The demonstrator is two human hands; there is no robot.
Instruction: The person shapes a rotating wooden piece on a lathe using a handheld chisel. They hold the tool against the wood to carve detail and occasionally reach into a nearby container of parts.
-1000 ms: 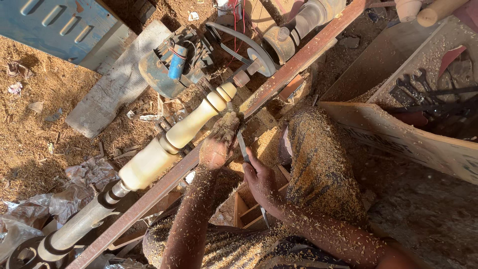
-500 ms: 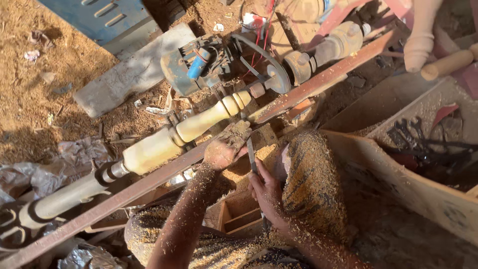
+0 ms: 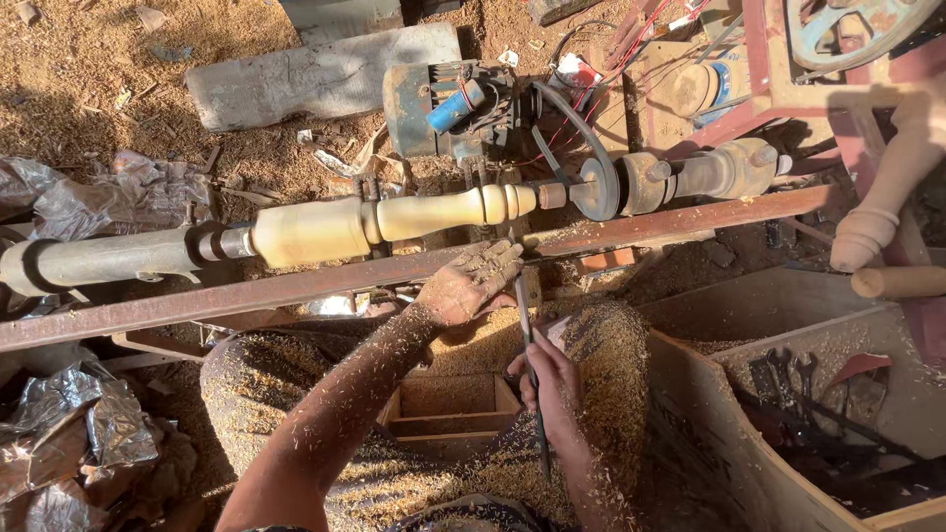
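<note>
A long chisel [image 3: 530, 369] is gripped tight by the right hand [image 3: 548, 386]; the left hand [image 3: 466, 286] is laid flat, fingers spread, on the rusty tool rest [image 3: 296, 288] under the turned spindle [image 3: 394, 219].

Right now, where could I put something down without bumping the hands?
Free: the sawdust ground left of the grey slab. Crowded: the rusty rail, where the left hand rests, the right hand holds the long tool, and the wooden spindle sits behind.

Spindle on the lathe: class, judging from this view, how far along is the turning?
Done: the spindle already shows a bulb, taper and beads near its right end. In hand: the left hand steadies the chisel on the rusty rest bar; the right hand grips it. Left: the thick left section looks plain.
</note>
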